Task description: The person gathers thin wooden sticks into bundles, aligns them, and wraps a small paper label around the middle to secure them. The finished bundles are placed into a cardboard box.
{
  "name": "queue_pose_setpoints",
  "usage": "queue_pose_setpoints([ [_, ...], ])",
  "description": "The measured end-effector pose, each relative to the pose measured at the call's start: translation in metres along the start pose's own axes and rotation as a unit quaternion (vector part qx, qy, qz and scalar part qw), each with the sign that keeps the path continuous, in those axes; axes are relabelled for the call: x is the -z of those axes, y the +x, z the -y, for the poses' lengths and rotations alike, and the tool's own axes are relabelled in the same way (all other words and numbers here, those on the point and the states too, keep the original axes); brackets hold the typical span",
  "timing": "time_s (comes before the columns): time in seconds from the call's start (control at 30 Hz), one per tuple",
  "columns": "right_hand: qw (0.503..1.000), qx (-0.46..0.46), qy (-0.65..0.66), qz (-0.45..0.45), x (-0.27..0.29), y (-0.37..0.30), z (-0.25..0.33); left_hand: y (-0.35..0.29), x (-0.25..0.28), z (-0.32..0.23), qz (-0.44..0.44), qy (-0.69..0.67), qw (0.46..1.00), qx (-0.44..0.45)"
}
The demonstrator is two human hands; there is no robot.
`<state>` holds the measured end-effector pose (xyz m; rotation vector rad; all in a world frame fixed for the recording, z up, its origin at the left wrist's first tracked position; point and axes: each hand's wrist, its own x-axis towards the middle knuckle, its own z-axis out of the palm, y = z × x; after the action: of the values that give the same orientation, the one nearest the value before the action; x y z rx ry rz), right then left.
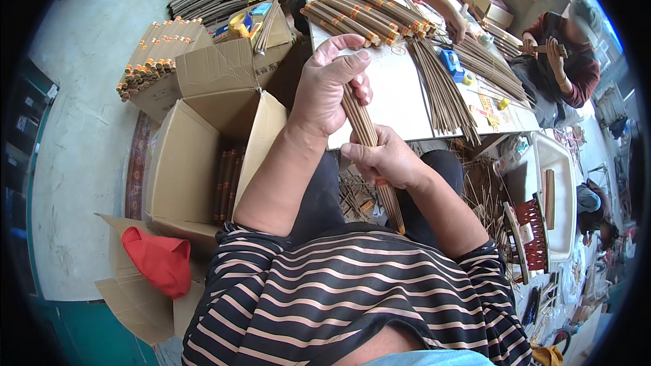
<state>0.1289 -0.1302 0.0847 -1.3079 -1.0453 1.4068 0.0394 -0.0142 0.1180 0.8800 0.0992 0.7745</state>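
Observation:
A bundle of thin brown incense sticks (361,118) slants in front of my body, its upper end away from me and its lower end above my lap. My left hand (329,88) is curled around the upper end, the thumb lying across the top. Lower down, my right hand (393,157) wraps the bundle with its thumb along the near side. A reddish-orange band shows on the sticks just below my right hand. Beyond my hands is a white table (390,88) bearing finished bundles (369,13) with orange-red labels and a spread of loose sticks (444,91).
An open cardboard box (183,163) with a few dark bundles stands at my left, a red cloth (159,261) beside it. Labelled bundles (159,47) are stacked behind. A blue tape dispenser (452,64) sits on the table. Co-workers are across it; one holds sticks (544,49) at right.

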Motion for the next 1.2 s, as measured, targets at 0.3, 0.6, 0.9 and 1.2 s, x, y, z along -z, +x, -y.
queue_pose_setpoints([
  [0.3, 0.998, 0.012, -0.055, -0.005, 0.008, -0.001, -0.004, -0.001, -0.007, 0.000, -0.011, -0.006, 1.000, -0.027],
  [0.6, 0.996, 0.072, -0.051, -0.021, 0.002, 0.000, 0.012, -0.002, -0.024, 0.001, 0.023, 0.014, 0.999, -0.037],
  [0.9, 0.978, 0.119, -0.111, -0.130, -0.001, 0.000, 0.009, 0.001, -0.018, -0.006, 0.034, 0.065, 0.983, -0.168],
  [1.2, 0.834, 0.384, -0.299, -0.261, 0.009, 0.024, 0.023, -0.003, -0.061, 0.006, -0.065, 0.307, 0.921, -0.229],
])
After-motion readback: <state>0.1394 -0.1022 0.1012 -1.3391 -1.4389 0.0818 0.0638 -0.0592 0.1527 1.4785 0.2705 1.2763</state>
